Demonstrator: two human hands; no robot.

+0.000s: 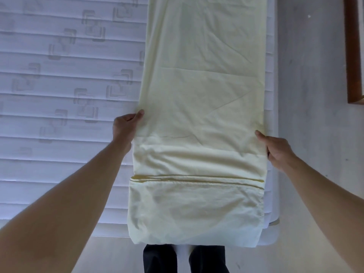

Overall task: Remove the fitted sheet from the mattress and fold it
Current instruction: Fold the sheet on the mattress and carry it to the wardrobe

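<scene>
A bare white quilted mattress (59,95) fills the left of the view, its right edge running beside a pale grey floor (307,95). On it, along that right side, lies the fitted sheet (201,85), pale yellow and already off the mattress, folded lengthwise into a long narrow strip that runs away from the person and overhangs the near edge slightly. A hemmed, gathered band crosses it near the close end. The left hand (126,129) pinches the strip's left edge, thumb on top and fingers curled under; the right hand (275,148) grips the right edge the same way, though how far its fingers wrap underneath is hard to tell from here. Both hold at about the same level across the strip.

The removal looks done and the folding is well along. The next move probably calls for folding the strip crosswise, keeping both edges level so the layers stay aligned. Dark trouser legs (183,259) show below, and a brown wooden frame (352,56) stands at far right.
</scene>
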